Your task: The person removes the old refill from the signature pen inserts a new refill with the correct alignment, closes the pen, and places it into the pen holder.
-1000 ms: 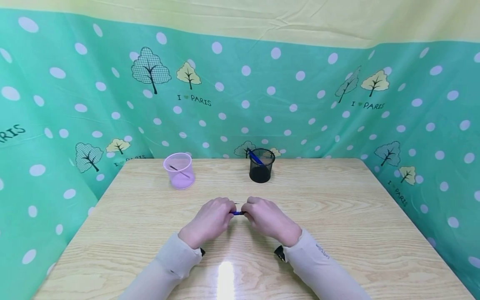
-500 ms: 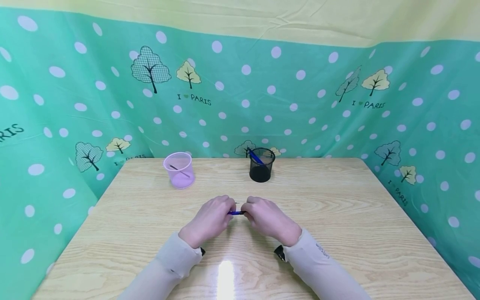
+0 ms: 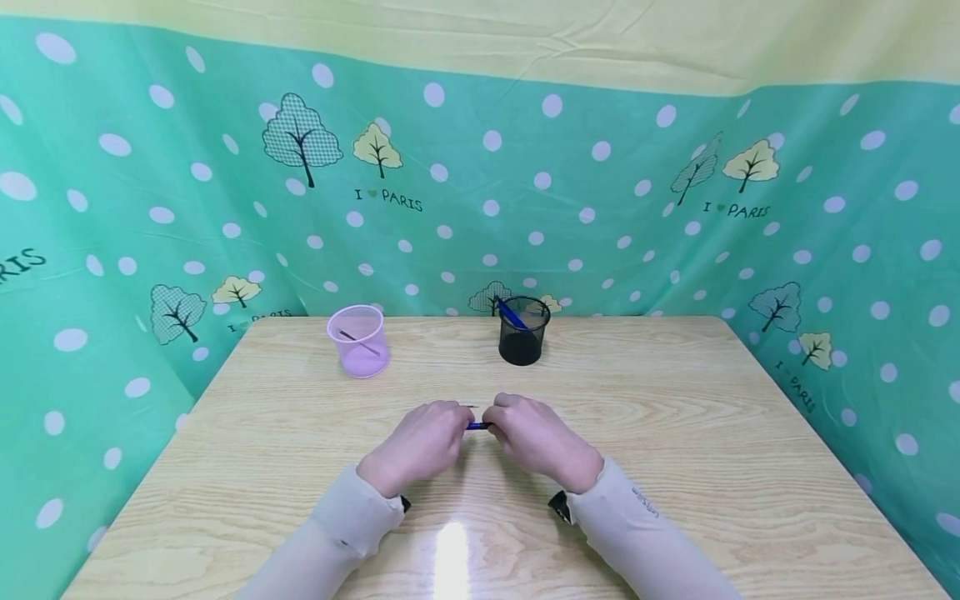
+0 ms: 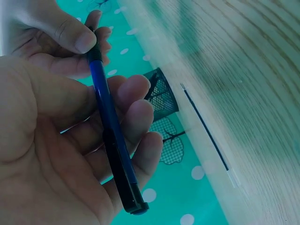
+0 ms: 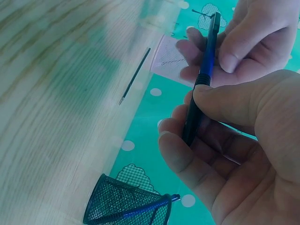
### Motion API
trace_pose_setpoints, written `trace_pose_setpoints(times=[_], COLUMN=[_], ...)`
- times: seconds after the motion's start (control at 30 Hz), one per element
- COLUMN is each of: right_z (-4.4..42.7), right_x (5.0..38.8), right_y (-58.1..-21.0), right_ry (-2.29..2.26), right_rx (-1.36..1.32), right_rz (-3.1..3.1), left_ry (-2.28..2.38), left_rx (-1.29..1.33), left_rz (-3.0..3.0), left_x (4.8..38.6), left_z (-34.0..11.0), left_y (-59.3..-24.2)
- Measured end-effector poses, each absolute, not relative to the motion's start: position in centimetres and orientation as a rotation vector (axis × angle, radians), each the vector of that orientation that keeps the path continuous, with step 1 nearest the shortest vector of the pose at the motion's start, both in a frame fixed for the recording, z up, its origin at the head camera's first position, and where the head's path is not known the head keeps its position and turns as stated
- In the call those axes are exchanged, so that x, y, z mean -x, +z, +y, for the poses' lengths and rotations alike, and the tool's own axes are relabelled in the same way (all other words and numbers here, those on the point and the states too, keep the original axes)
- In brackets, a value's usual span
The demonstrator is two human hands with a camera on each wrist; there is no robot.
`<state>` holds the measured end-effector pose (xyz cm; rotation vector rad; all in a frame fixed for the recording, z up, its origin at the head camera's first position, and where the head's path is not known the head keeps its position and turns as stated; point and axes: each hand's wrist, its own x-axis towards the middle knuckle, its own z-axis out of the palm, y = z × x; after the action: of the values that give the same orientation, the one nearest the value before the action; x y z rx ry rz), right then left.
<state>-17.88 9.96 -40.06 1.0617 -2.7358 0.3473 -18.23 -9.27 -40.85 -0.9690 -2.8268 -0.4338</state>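
Observation:
A blue ballpoint pen with black ends (image 4: 99, 79) spans the gap between my two hands, over the table. My left hand (image 3: 420, 446) holds the blue barrel on its clip side, the pen lying across its curled fingers. On the black grip end, my right hand (image 3: 543, 442) pinches with thumb and fingers. The pen tip is partly hidden by the right fingers. Just beyond both hands, a thin dark ink refill (image 4: 206, 129) lies on the wooden table (image 3: 637, 400); the head view shows only a short piece of it.
At the back left stands a lilac mesh pen cup (image 3: 362, 360) with a thin dark stick-like item inside. A black mesh pen cup (image 3: 521, 350) is right of it, holding a blue pen (image 3: 512, 314). A green dotted curtain (image 3: 450, 200) hangs behind the table.
My left hand shifts slightly along and around the barrel, its fingers lower and nearer the right hand than half a second ago. The right hand keeps its place on the pen.

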Motion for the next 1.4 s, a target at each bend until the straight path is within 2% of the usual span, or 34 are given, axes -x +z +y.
trace_pose_setpoints(times=[1.4], right_z=[9.95], right_x=[17.86], right_y=[-40.06], right_ry=[0.332], right_rx=[-1.068], right_rz=[-2.735], left_ry=[-0.488], left_rx=[0.926], left_rz=[-2.763], left_x=[18.02], left_z=[-9.34], left_y=[-40.54])
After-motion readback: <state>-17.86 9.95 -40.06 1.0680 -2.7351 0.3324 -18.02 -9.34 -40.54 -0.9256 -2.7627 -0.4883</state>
